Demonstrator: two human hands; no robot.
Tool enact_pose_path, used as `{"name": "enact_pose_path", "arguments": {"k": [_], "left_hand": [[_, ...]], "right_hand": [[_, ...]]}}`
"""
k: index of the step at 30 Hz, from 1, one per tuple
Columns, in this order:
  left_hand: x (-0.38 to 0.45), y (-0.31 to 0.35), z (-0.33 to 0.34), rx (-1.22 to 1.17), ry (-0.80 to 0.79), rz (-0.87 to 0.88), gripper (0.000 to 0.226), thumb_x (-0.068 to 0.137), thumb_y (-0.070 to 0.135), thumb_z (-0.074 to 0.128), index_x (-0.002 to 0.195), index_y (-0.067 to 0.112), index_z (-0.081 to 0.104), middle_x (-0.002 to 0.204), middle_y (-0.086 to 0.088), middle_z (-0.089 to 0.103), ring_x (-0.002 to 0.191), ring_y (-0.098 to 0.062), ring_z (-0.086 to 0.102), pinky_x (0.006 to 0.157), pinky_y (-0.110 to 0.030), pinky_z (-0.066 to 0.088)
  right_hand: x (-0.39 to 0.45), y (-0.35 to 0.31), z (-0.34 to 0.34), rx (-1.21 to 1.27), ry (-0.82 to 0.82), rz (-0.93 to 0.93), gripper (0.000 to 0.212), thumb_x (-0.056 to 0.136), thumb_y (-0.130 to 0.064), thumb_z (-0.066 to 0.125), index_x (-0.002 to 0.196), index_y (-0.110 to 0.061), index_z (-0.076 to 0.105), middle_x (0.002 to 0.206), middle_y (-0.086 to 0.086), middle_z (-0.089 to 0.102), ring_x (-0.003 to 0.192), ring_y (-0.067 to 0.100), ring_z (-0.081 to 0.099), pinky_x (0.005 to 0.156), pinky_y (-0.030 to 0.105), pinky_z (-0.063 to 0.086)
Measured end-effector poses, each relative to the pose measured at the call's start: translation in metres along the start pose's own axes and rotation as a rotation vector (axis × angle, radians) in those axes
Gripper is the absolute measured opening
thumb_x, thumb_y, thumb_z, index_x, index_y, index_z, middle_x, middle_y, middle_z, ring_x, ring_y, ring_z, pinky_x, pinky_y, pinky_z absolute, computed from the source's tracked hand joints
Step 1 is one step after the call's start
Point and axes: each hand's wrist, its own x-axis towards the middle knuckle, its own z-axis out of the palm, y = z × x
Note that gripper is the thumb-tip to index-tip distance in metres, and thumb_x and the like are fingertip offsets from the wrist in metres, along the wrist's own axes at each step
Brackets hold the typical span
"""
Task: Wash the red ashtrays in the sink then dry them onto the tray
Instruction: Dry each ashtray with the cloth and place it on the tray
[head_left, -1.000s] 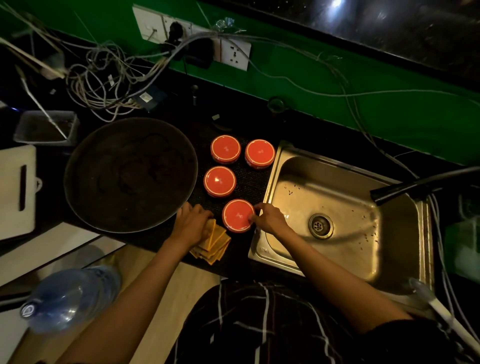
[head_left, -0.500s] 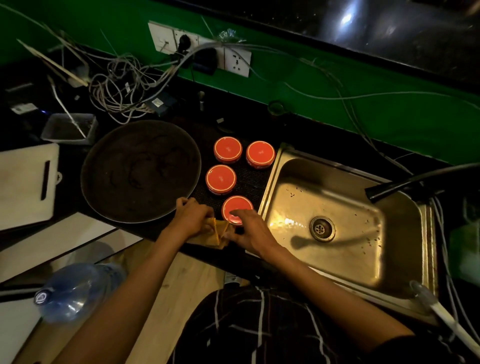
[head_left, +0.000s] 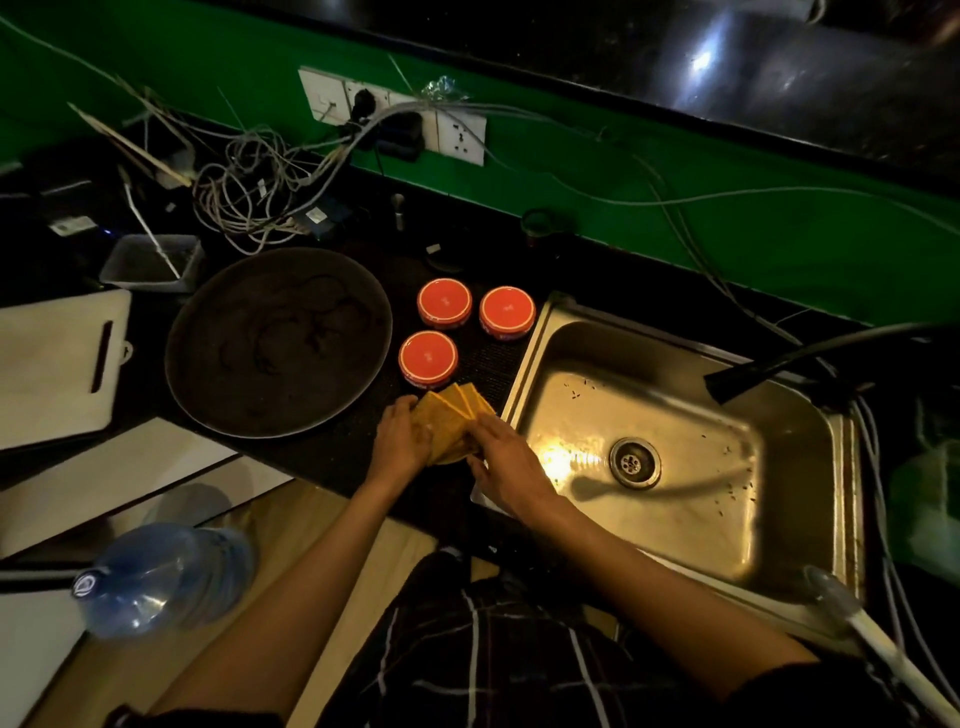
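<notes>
1. The steel sink is the landmark; three red ashtrays stand on the counter left of it.
2. Just beside its near-left corner, the left hand and the right hand both hold a yellow cloth.
3. Further left lies a round dark tray.

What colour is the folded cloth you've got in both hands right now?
Yellow-orange, plain with no visible pattern. The cloth shows in the head view, near the sink's left rim.
</notes>
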Motion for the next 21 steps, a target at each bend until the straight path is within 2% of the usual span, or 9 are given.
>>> {"name": "enact_pose_path", "arguments": {"k": [2,5,7,10,12,15,18,19,21], "left_hand": [[-0.002,-0.008,0.0,-0.005,0.006,-0.031,0.052,0.092,0.018,0.064,0.139,0.005,0.046,0.132,-0.023,0.056,0.122,-0.039,0.054,0.101,-0.041,0.041],[0.004,-0.017,-0.006,-0.018,-0.034,-0.075,0.045,0.09,0.022,0.067,0.131,0.008,0.055,0.12,-0.018,0.066,0.113,-0.036,0.062,0.095,-0.04,0.046],[0.014,-0.016,-0.011,-0.028,-0.044,-0.045,0.033,0.086,0.019,0.072,0.117,0.011,0.063,0.108,-0.013,0.072,0.1,-0.029,0.068,0.09,-0.037,0.051],[0.03,-0.012,-0.014,-0.088,-0.157,-0.001,0.027,0.081,0.02,0.077,0.106,0.017,0.066,0.095,-0.007,0.075,0.084,-0.02,0.072,0.084,-0.037,0.058],[0.044,-0.015,-0.017,-0.031,-0.225,0.062,0.026,0.079,0.027,0.077,0.103,0.021,0.068,0.093,-0.004,0.076,0.087,-0.017,0.072,0.084,-0.037,0.058],[0.062,-0.018,-0.032,0.09,-0.368,0.232,0.024,0.084,0.036,0.066,0.104,0.023,0.07,0.099,-0.001,0.076,0.095,-0.017,0.071,0.086,-0.036,0.056],[0.079,-0.021,-0.049,0.169,-0.479,0.366,0.028,0.092,0.019,0.052,0.11,0.021,0.074,0.11,-0.003,0.074,0.105,-0.017,0.068,0.093,-0.031,0.051],[0.084,-0.025,-0.052,0.176,-0.49,0.398,0.031,0.092,0.013,0.05,0.11,0.02,0.074,0.111,-0.004,0.074,0.106,-0.018,0.067,0.094,-0.031,0.05],[0.091,-0.035,-0.055,0.175,-0.479,0.454,0.032,0.088,0.009,0.051,0.111,0.017,0.071,0.111,-0.005,0.072,0.105,-0.021,0.067,0.094,-0.034,0.052]], "right_hand": [[0.001,-0.002,0.01,-0.043,-0.005,0.01,0.052,0.086,-0.019,0.062,0.136,-0.017,0.051,0.144,0.009,0.049,0.134,0.031,0.045,0.112,0.042,0.04],[0.002,-0.009,0.029,-0.096,-0.038,0.072,0.063,0.093,-0.032,0.055,0.151,-0.02,0.032,0.159,0.015,0.026,0.147,0.037,0.023,0.119,0.046,0.027],[0.008,-0.008,0.038,-0.122,-0.047,0.112,0.066,0.099,-0.039,0.046,0.157,-0.021,0.019,0.164,0.017,0.01,0.151,0.037,0.01,0.122,0.047,0.017],[0.018,-0.008,0.042,-0.146,-0.02,0.223,0.063,0.103,-0.045,0.034,0.158,-0.02,0.016,0.165,0.018,0.004,0.153,0.034,0.001,0.124,0.045,0.008],[0.023,-0.01,0.045,-0.134,-0.033,0.293,0.064,0.104,-0.048,0.031,0.159,-0.021,0.013,0.166,0.016,0.0,0.153,0.031,-0.003,0.124,0.046,0.008],[0.035,-0.019,0.056,-0.14,-0.039,0.375,0.076,0.1,-0.063,0.026,0.159,-0.019,0.009,0.165,0.017,-0.005,0.153,0.031,-0.007,0.125,0.044,0.001],[0.049,-0.031,0.072,-0.195,-0.007,0.475,0.098,0.088,-0.079,0.027,0.158,-0.014,0.007,0.164,0.021,-0.004,0.152,0.035,-0.009,0.124,0.05,0.003],[0.051,-0.033,0.078,-0.224,-0.002,0.494,0.099,0.089,-0.078,0.029,0.158,-0.013,0.003,0.163,0.023,-0.005,0.152,0.037,-0.01,0.123,0.052,0.004],[0.053,-0.034,0.086,-0.27,-0.01,0.511,0.089,0.093,-0.063,0.033,0.159,-0.013,-0.001,0.163,0.025,-0.007,0.151,0.04,-0.009,0.121,0.056,0.009]]}}
